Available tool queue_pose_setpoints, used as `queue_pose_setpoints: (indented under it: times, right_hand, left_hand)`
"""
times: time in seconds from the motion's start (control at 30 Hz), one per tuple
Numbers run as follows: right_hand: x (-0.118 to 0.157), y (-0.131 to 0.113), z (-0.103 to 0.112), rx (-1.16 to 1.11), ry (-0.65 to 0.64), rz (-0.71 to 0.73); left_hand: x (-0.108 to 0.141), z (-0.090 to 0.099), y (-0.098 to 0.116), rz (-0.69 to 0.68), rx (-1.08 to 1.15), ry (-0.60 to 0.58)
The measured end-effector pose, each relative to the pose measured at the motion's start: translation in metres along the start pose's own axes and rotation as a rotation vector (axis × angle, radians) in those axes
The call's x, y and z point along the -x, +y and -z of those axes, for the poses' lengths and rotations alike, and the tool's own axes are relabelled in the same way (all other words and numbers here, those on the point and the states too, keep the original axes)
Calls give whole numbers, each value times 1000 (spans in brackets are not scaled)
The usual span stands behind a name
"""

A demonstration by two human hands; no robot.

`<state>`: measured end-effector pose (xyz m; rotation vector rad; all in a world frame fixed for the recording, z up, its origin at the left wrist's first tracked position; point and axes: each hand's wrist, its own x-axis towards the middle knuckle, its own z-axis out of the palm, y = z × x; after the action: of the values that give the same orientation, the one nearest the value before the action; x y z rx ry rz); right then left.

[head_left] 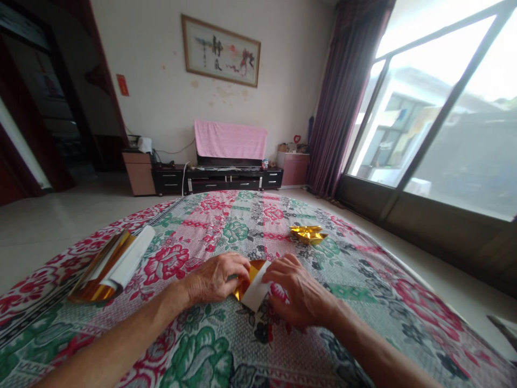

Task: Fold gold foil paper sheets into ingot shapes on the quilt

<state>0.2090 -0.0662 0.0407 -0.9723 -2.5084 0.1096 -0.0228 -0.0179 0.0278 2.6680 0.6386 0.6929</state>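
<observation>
Between my hands lies a sheet of gold foil paper [255,291], partly folded, with a white back strip and gold showing beside it. My left hand [220,277] has its fingers curled on the paper's left edge. On the other side, my right hand [299,291] pinches the white part at its right edge. Folded gold foil pieces [309,234] sit beyond my right hand. A loose roll of gold and white paper sheets [115,267] rests to the left. My fingertips partly cover the paper's edges.
The round table wears a flowered cloth [202,345] in red, green and grey. Past its far edge stands a low black cabinet [230,180] with a pink cloth [230,139] over a screen. A purple curtain [343,97] and large window [436,118] are on the right.
</observation>
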Motion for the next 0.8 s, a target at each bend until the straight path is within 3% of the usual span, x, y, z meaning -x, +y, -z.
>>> queue_pose_setpoints:
  times: [0.3, 0.47, 0.63, 0.8]
  right_hand:
    - [1, 13, -8, -10, 58, -3]
    - [1, 12, -9, -67, 27, -1]
    - [0, 10, -8, -64, 14, 12]
    - [0, 6, -8, -9, 21, -30]
  left_hand:
    - [-2, 4, 7, -72, -33, -41]
    - [-1, 3, 8, -9, -196, 3]
    - [-8, -7, 28, 66, -292, 23]
    - [-9, -13, 38, 47, -263, 28]
